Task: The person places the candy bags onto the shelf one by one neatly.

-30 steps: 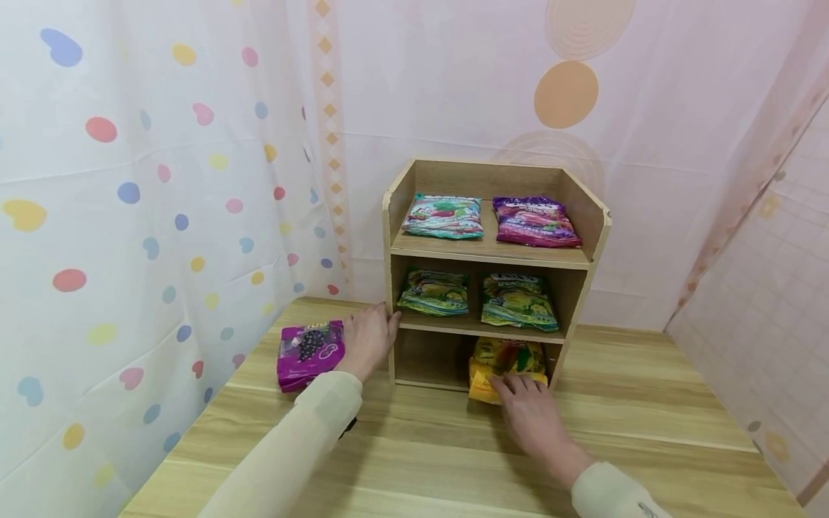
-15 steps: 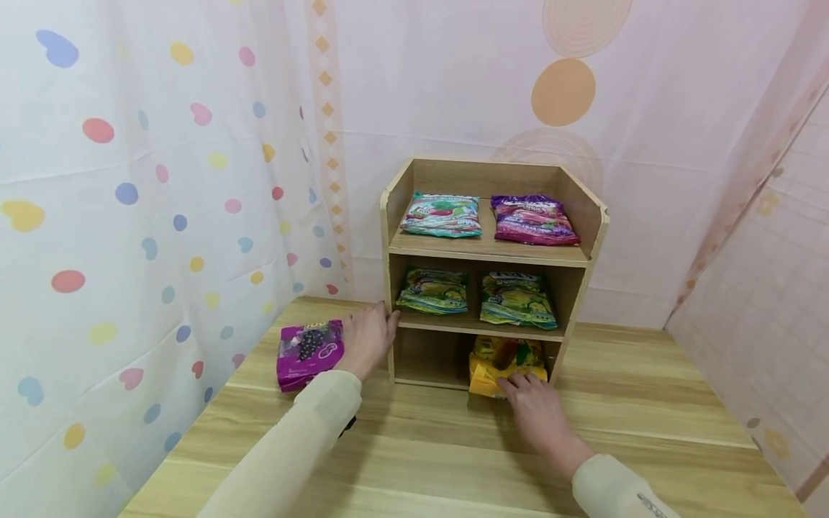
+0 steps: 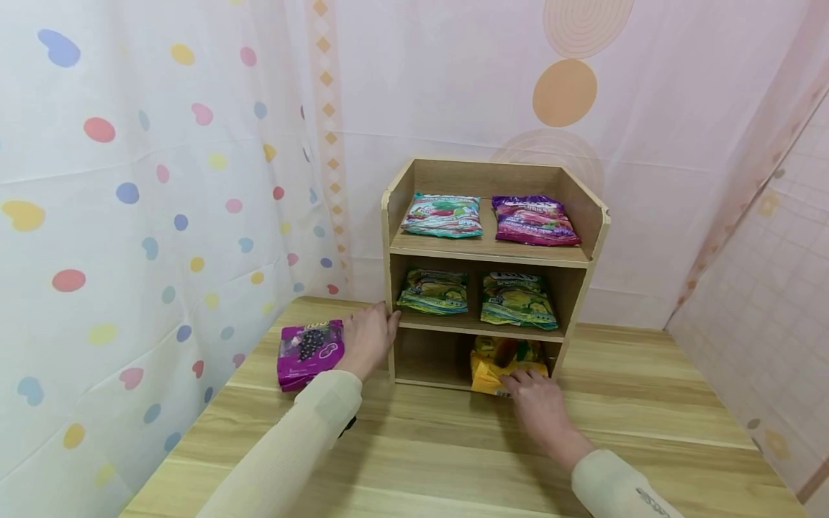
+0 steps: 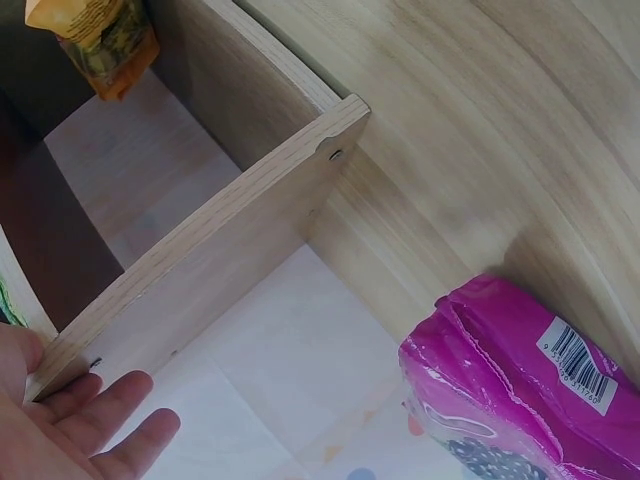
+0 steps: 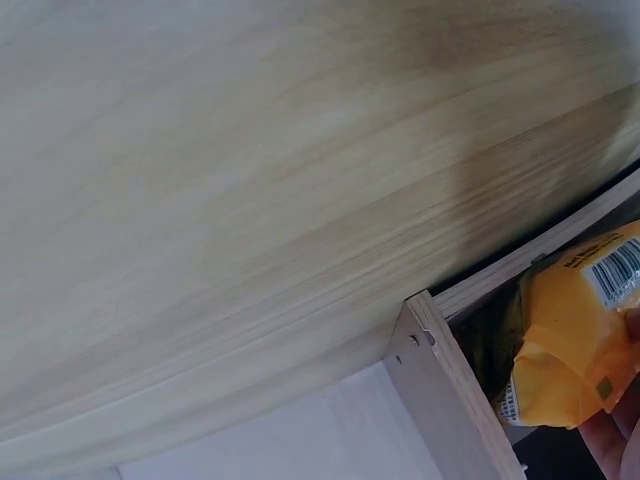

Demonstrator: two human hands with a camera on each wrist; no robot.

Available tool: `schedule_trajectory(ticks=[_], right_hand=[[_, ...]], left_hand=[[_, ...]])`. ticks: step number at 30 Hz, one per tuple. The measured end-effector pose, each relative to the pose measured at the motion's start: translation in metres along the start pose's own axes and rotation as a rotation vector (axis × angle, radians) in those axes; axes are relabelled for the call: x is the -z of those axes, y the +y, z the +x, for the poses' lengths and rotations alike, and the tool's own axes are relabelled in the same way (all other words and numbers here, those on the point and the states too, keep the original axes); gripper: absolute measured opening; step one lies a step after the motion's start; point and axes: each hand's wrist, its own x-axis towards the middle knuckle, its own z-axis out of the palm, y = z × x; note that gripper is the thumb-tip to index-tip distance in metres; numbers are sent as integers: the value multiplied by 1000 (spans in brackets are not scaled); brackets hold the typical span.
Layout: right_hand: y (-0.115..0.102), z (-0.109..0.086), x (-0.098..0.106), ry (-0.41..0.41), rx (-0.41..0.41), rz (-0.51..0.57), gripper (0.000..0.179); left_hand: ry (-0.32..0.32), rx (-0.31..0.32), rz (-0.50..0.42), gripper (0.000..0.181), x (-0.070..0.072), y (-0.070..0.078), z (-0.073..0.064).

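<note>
My left hand holds the left side panel of a small wooden shelf, thumb at its front edge and fingers along the outer face; the left wrist view shows these fingers partly cut off. In the bottom compartment, on the right, lies a yellow candy bag with its near end at the front edge. My right hand pinches that near end. Only a bit of the hand shows in the right wrist view, beside the bag's orange-yellow end. Left of my left hand, a purple grape candy bag sits on the table.
On the top tier lie a teal-and-white bag and a purple-pink bag. Two green bags, the left one and the right one, fill the middle tier. Patterned curtains hang behind and beside the wooden table.
The yellow bag has moved slightly farther into the bottom compartment, my right hand going forward and a little right with it. My left hand and the other bags have stayed put.
</note>
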Motion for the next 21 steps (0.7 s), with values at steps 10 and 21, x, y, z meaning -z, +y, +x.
schedule_trajectory(ticks=[10,21], right_hand=[[-6,-12,9,-56,69,-15,35],[-15,-21,10,-109,148,-59,40]], left_hand=[[-15,12,-9,36,0,0,0],[-7,2,-2,36,1,1,-2]])
